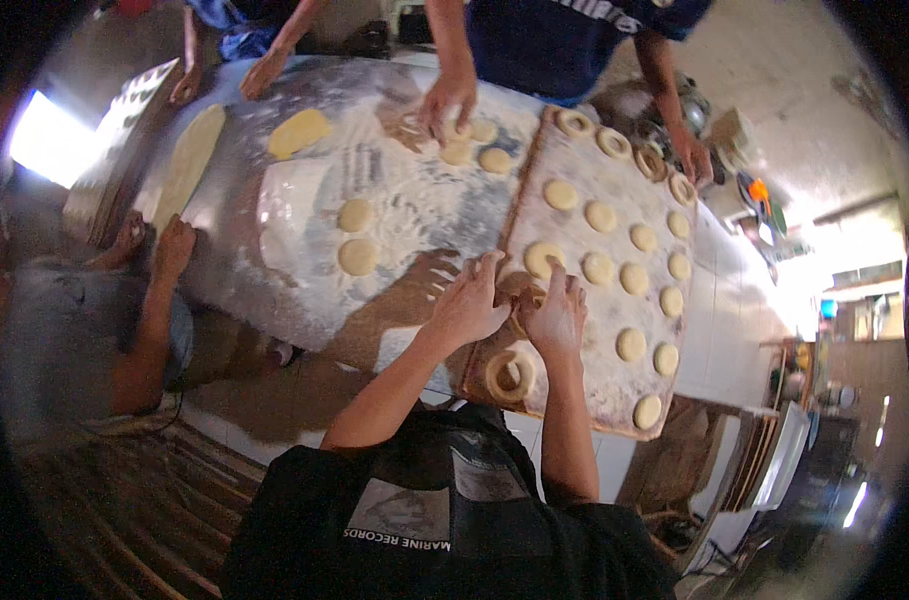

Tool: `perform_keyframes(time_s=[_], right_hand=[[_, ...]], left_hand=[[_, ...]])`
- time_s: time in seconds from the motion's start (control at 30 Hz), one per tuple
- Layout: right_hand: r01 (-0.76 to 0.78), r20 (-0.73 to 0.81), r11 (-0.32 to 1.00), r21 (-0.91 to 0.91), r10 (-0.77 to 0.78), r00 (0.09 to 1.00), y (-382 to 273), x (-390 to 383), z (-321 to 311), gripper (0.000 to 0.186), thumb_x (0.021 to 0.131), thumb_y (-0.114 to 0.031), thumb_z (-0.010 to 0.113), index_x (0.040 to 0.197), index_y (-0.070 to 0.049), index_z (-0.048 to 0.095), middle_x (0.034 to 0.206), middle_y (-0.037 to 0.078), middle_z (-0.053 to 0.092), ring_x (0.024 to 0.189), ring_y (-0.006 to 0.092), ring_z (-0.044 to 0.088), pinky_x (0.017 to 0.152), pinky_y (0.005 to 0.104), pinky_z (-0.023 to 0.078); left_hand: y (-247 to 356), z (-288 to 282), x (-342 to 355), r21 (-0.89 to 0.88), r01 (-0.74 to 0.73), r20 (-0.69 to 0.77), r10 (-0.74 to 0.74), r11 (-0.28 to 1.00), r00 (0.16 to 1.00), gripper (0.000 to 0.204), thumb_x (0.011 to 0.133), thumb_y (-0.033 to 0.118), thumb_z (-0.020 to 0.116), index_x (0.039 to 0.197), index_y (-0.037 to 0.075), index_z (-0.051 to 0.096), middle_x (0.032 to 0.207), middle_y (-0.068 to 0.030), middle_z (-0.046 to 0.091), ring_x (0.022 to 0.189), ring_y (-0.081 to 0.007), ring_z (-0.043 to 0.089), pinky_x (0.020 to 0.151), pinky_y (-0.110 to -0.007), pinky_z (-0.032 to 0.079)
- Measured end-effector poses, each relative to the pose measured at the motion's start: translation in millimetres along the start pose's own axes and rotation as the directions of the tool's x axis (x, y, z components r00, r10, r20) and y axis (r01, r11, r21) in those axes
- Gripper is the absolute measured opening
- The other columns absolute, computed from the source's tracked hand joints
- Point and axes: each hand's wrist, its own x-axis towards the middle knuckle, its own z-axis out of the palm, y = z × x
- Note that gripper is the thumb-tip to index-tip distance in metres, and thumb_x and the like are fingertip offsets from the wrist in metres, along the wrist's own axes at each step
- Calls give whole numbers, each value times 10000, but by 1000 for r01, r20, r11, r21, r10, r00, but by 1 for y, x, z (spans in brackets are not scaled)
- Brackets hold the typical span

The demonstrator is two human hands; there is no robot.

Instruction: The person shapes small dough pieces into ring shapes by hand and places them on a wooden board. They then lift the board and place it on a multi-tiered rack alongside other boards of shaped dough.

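Note:
My two hands meet over the left edge of a floured board point(599, 300). My left hand point(469, 303) is bent inward with its fingers curled. Close to its right, my right hand point(558, 315) is closed too, its fingertips by a round dough disc point(543, 260). Between them is a shaded dough ring point(519, 312), mostly hidden by my fingers and thumbs. Another dough ring point(509, 376) lies nearer to me on the board's corner. Several flat dough discs point(598, 267) are spread to the right of my hands.
Left of the board stretches a floury metal table point(314, 300) with dough discs point(357, 257) and a flattened dough piece point(299, 133). Across it, a co-worker's hand point(448, 100) touches discs; dough rings point(613, 143) line the board's far edge. Another person's hand point(174, 243) holds a long dough strip point(191, 160).

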Motion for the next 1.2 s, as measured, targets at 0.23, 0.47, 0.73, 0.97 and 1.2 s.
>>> perform_keyframes(time_s=[0.23,0.47,0.73,0.97,1.2], right_hand=[[147,396,933,328,-277,875,-134,85,114,415,840,-374,613,1066,-27,635,979,226,674,982,392,635,852,467,492],[122,393,949,291,-235,889,-238,94,133,489,787,-307,684,1135,-7,519,1091,237,625,1025,429,607,865,483,484],[451,374,844,290,-534,759,-187,98,111,484,794,-193,644,1239,-72,496,1228,212,537,1188,404,495,988,483,408],[450,295,877,169,-481,826,-193,109,130,317,824,-161,611,1109,-39,542,1104,188,569,1056,406,543,919,474,436],[709,17,613,349,-761,649,-202,64,80,314,815,-52,590,1113,-11,502,1011,189,582,911,369,572,841,438,472]], left_hand=[[-96,-95,-37,-290,121,-311,-213,949,926,425,895,174,613,1265,38,454,1092,-239,594,1033,-360,600,876,-445,471],[-156,-134,-73,-408,106,-410,-286,907,866,330,911,144,611,1219,80,511,815,-132,620,760,-235,630,706,-381,502],[-170,-151,-57,-456,118,-249,-254,882,935,278,923,125,597,1182,38,545,972,-149,641,879,-227,650,777,-352,527],[-146,-155,-16,-636,342,34,-418,691,908,262,969,205,546,1133,1,533,815,-123,618,729,-202,661,631,-333,543],[-133,-153,-7,-991,-37,-84,-382,128,920,242,987,229,551,1072,8,597,964,-62,636,807,-150,642,695,-344,568]])
